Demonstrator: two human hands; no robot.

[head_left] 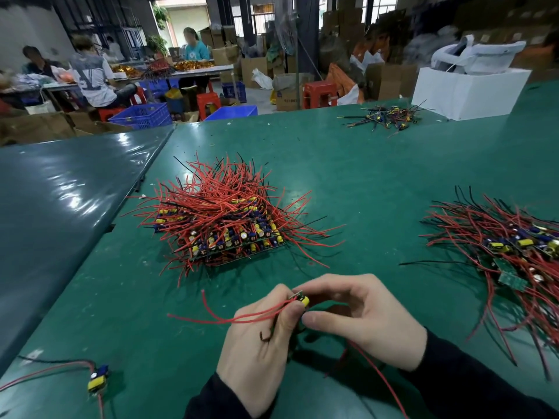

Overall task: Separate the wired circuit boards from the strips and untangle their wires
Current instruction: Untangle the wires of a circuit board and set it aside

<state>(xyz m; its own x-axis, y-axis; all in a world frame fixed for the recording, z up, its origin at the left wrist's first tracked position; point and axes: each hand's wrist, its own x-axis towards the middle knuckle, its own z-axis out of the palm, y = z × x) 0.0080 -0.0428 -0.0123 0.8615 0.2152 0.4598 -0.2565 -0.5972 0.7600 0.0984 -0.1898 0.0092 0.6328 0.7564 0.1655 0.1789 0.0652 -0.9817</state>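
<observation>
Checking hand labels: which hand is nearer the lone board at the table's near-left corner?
Left. The left hand is right of the lone board with bare table between; the right hand is farther right, beyond the left.

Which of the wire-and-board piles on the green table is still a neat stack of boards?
The centre pile: its boards lie in flat layers. The right pile is loose and spread, and the far pile is small and scattered.
</observation>
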